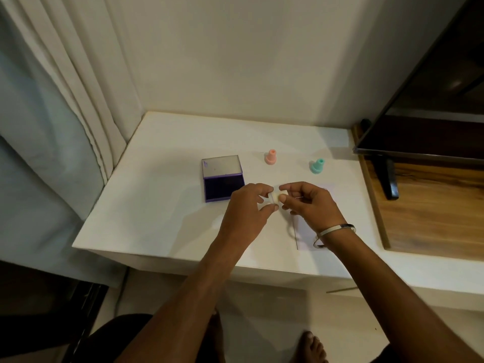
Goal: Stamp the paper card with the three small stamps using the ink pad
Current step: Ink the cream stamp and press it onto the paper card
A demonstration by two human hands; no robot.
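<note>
A purple ink pad [224, 183] lies open on the white table [162, 205], its lid tipped back. Behind my hands stand a pink stamp [271, 157] and a teal stamp [317, 166], both upright. A small pale stamp [276, 197] is held between both hands above the table: my left hand [247, 208] pinches one end and my right hand [306, 201] pinches the other. The pale paper card [305, 231] lies under my right hand and wrist, mostly hidden.
A dark TV screen [429, 100] on a black stand [390, 179] sits on a wooden surface [432, 210] at the right. A curtain [65, 100] hangs at the left. The wall rises directly behind the table.
</note>
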